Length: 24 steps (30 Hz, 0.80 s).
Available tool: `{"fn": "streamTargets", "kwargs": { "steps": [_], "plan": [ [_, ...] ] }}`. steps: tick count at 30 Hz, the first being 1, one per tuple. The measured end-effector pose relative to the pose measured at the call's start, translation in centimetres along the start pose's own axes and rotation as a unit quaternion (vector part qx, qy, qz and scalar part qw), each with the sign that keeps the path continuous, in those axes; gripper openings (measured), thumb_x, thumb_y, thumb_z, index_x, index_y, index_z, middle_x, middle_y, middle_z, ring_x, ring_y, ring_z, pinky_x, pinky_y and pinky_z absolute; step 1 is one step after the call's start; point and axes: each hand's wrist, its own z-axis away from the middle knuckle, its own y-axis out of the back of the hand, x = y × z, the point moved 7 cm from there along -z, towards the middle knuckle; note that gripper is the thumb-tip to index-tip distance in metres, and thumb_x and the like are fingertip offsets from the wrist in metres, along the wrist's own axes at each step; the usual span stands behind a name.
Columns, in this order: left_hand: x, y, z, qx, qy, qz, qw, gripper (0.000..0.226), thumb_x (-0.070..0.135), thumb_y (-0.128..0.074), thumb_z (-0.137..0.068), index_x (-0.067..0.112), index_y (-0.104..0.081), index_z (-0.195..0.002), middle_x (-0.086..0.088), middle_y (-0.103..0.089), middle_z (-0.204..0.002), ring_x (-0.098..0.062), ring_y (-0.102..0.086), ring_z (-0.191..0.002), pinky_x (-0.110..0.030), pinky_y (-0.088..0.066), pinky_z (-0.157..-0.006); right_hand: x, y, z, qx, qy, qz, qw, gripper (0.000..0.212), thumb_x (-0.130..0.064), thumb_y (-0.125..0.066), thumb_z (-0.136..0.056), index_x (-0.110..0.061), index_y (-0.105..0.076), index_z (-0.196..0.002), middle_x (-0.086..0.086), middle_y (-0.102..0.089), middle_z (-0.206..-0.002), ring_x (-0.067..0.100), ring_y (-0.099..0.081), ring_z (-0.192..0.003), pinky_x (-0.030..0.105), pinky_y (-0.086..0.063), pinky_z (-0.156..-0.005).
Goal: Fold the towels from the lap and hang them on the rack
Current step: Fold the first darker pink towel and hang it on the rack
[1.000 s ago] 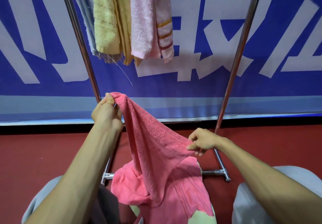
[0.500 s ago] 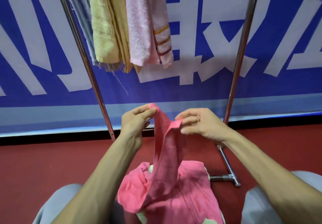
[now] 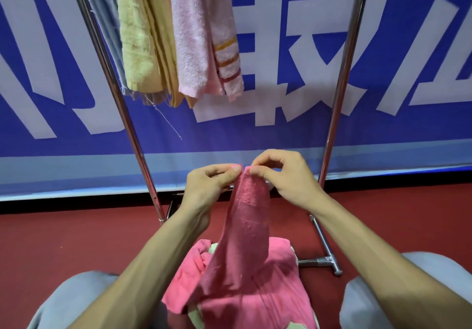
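The pink towel [image 3: 246,229] is held up lengthwise over the lap, its lower part draped there. Its top corners are pinched together by the left hand [image 3: 209,185] and right hand [image 3: 286,177], side by side.

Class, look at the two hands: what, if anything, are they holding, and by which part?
Both the left hand and right hand pinch the pink towel at its top edge, fingertips nearly meeting.
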Motion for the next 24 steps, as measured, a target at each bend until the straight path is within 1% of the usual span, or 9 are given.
{"fn": "streamTargets", "kwargs": {
  "steps": [2, 4, 8, 10, 13, 15, 17, 21, 24],
  "plan": [
    [-0.4, -0.9, 0.4, -0.025, 0.004, -0.002, 1.000, 0.010, 0.009, -0.069, -0.082, 0.004, -0.074, -0.090, -0.008, -0.074, -0.082, -0.013, -0.067, -0.070, -0.025, -0.055, -0.070, 0.3, -0.4, 0.0, -0.001, -0.011, 0.001, 1.000, 0.019, -0.015, -0.075, -0.078, -0.029, -0.068, -0.067, -0.011, -0.067, -0.066, -0.001, -0.060, -0.067, 0.020, -0.047, -0.073],
    [-0.8, -1.5, 0.7, -0.041, 0.017, 0.012, 0.999, 0.012, 0.007, -0.062, -0.088, 0.006, -0.074, -0.087, -0.008, -0.071, -0.079, -0.012, -0.062, -0.067, -0.021, -0.048, -0.064, 0.9, -0.7, 0.1, 0.003, -0.024, 0.006, 1.000, 0.017, -0.018, -0.077, -0.076, -0.028, -0.068, -0.066, -0.010, -0.068, -0.065, 0.001, -0.059, -0.065, 0.022, -0.048, -0.071],
    [-1.2, -1.8, 0.6, -0.061, 0.042, 0.064, 0.995, 0.023, 0.018, -0.059, -0.092, 0.000, -0.074, -0.090, -0.019, -0.056, -0.093, -0.027, -0.043, -0.085, -0.027, -0.039, -0.069, 1.7, -0.3, 0.2, 0.032, -0.046, 0.019, 0.998, 0.015, -0.021, -0.082, -0.070, -0.025, -0.068, -0.067, -0.008, -0.067, -0.063, 0.003, -0.058, -0.061, 0.027, -0.048, -0.068],
    [-1.0, -2.0, 0.6, -0.077, 0.039, 0.071, 0.994, 0.026, 0.021, -0.059, -0.092, -0.001, -0.074, -0.093, -0.019, -0.059, -0.092, -0.027, -0.047, -0.087, -0.027, -0.041, -0.072, 1.6, -0.2, 0.2, 0.039, -0.046, 0.017, 0.998, 0.017, -0.021, -0.083, -0.069, -0.024, -0.067, -0.066, -0.006, -0.067, -0.064, 0.004, -0.057, -0.061, 0.027, -0.048, -0.067],
    [-0.1, -2.5, 1.1, -0.116, 0.020, 0.069, 0.991, 0.026, 0.020, -0.062, -0.086, -0.001, -0.071, -0.098, -0.008, -0.071, -0.074, -0.013, -0.064, -0.068, -0.018, -0.049, -0.063, 1.6, 0.2, 0.2, 0.050, -0.050, -0.013, 0.997, 0.019, -0.021, -0.084, -0.069, -0.025, -0.066, -0.063, -0.004, -0.067, -0.063, 0.004, -0.057, -0.060, 0.027, -0.047, -0.066],
    [0.2, -2.4, 1.1, -0.120, 0.000, 0.039, 0.992, 0.034, 0.021, -0.069, -0.074, 0.001, -0.071, -0.102, -0.011, -0.075, -0.087, -0.014, -0.068, -0.076, -0.023, -0.053, -0.070, 1.9, 0.3, 0.1, 0.052, -0.056, -0.041, 0.996, 0.018, -0.021, -0.084, -0.068, -0.024, -0.067, -0.063, -0.002, -0.067, -0.064, 0.006, -0.057, -0.061, 0.029, -0.047, -0.066],
    [0.2, -2.1, 1.0, -0.112, -0.004, 0.014, 0.994, 0.033, 0.018, -0.071, -0.070, 0.003, -0.073, -0.100, -0.014, -0.074, -0.096, -0.018, -0.068, -0.083, -0.029, -0.054, -0.078, 2.0, 0.1, 0.1, 0.040, -0.061, -0.060, 0.995, 0.019, -0.018, -0.083, -0.069, -0.023, -0.066, -0.064, -0.002, -0.066, -0.064, 0.006, -0.056, -0.061, 0.026, -0.046, -0.064],
    [0.3, -0.9, 0.5, -0.087, 0.016, 0.028, 0.996, 0.014, 0.007, -0.063, -0.085, 0.003, -0.073, -0.095, -0.010, -0.074, -0.085, -0.019, -0.066, -0.075, -0.025, -0.055, -0.068, 2.1, -0.6, 0.3, 0.023, -0.068, -0.081, 0.994, 0.018, -0.016, -0.077, -0.077, -0.022, -0.065, -0.067, -0.004, -0.063, -0.065, 0.008, -0.055, -0.061, 0.028, -0.046, -0.067],
    [1.5, 0.3, 0.0, -0.056, -0.033, -0.033, 0.997, 0.012, 0.009, -0.061, -0.089, 0.007, -0.073, -0.090, -0.008, -0.071, -0.082, -0.020, -0.062, -0.077, -0.032, -0.050, -0.074, 2.7, -0.1, 0.2, 0.049, -0.064, -0.038, 0.996, 0.014, -0.022, -0.070, -0.085, -0.026, -0.063, -0.073, -0.010, -0.063, -0.069, 0.006, -0.056, -0.066, 0.028, -0.047, -0.074]
  ]
}}
